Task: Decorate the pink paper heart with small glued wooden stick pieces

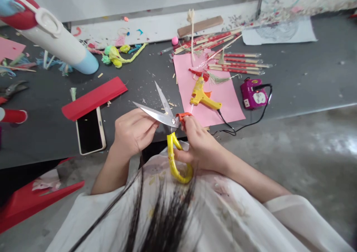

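My right hand (203, 144) grips a pair of scissors (156, 113) with one orange and one yellow handle. The two steel blades stand apart and point away to the left. Just behind the lower blade, my left hand (134, 129) is closed with its fingertips pressed together. What it pinches, if anything, is hidden by the fingers and the blade. Beyond the scissors, a yellow glue gun (203, 95) lies on a sheet of pink paper (186, 77). A folded red paper piece (95, 98) rests partly over a phone (89, 131) to the left.
Several red-and-cream sticks (237, 64) lie at the back. A purple power adapter (254, 93) with a black cord is on the right. A large white-and-blue bottle (60, 40) stands at the left, near yellow-green yarn (117, 56), red thread spool (13, 115) and pliers (13, 90).
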The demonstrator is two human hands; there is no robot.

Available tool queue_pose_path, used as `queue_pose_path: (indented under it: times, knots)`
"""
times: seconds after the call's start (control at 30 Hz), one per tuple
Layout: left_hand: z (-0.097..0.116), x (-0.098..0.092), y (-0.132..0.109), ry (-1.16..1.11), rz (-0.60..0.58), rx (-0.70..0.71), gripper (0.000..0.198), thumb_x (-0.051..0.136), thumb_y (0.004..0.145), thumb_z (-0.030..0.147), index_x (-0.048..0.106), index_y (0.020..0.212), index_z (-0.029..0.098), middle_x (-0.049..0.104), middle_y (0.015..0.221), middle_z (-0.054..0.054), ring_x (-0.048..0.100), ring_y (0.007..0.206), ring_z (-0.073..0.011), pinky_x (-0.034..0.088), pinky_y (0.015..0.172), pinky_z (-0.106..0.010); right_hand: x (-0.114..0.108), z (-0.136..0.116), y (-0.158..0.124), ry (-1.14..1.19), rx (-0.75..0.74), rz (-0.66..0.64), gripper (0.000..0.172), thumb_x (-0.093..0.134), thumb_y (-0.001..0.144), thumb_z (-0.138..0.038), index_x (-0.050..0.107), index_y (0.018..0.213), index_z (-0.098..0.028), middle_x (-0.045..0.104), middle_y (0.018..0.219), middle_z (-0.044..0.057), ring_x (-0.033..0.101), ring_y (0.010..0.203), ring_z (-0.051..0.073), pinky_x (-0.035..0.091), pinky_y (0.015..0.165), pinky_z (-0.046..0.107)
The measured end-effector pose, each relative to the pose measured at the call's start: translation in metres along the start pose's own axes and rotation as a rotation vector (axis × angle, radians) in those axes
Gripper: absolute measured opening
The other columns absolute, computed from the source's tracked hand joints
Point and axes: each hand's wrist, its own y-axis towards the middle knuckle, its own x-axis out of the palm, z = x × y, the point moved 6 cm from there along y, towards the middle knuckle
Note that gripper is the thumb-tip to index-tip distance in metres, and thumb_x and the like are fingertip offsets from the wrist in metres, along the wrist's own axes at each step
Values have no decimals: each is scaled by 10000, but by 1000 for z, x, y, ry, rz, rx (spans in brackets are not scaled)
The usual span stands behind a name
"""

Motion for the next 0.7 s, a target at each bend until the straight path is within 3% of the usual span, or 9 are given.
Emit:
queue_pose_path:
  times: [0.3, 0.53, 0.7]
  knots:
    - [-7, 7, 2, -184, -164, -167, 296, 565, 928, 200, 647, 645, 228, 697, 648, 39, 674, 648, -106, 548, 555, -250, -4, 1, 3, -44, 12, -1, 488, 639, 749, -490, 396, 1014, -159, 492, 934, 110, 515, 908, 285, 499, 780, 449]
    - [-7, 6, 3, -125, -124, -35, 148, 587, 897, 170, 706, 847, 242, 762, 816, 17, 718, 789, -147, 591, 711, -282, -7, 6, 4, 92, 73, -103, 394, 605, 773, -455, 349, 947, -213, 494, 933, 78, 507, 867, 230, 488, 759, 400]
    - [-5, 6, 6, -108, -192, 20, 191, 533, 929, 177, 693, 850, 244, 763, 848, -7, 715, 805, -158, 582, 726, -292, -7, 7, 5, 144, 92, -142, 373, 592, 777, -461, 324, 891, -227, 486, 899, 63, 513, 854, 223, 490, 741, 389]
